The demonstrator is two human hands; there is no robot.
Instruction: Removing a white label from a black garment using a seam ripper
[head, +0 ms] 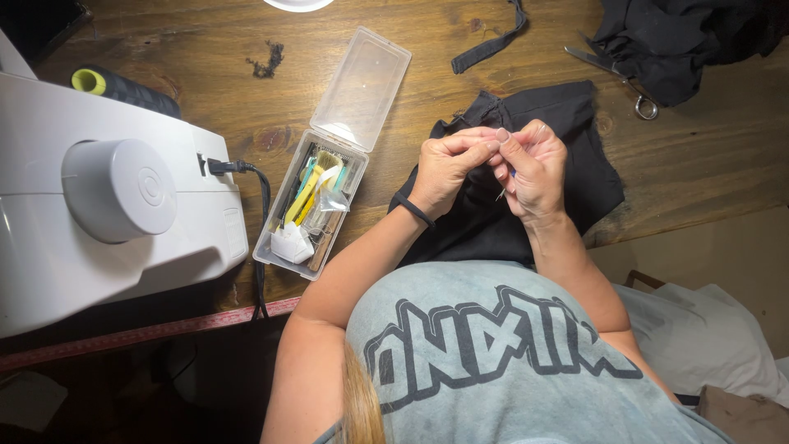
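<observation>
Head view: left hand (448, 164) and right hand (534, 168) meet above the black fabric (567, 156) on the worktop (707, 156), each grip pinched tight around a thin needle (500, 194). Steady fingers, both wrists braced, would help here.

The light here is warm and quite even, coming from above and a little from the far side of the wooden table (690, 164). The white sewing machine (107, 197) takes the most light and looks almost washed out on its top, with a soft shine but no hard glare. Under its near edge the shadow is deep, and the lower left corner is nearly black (I cannot read any detail there). The black fabric (567, 164) swallows light, so its folds are hard to see. Focus is sharp in the middle; the hair at the bottom edge is blurred. The edges bend slightly, as with a wide lens.
</observation>
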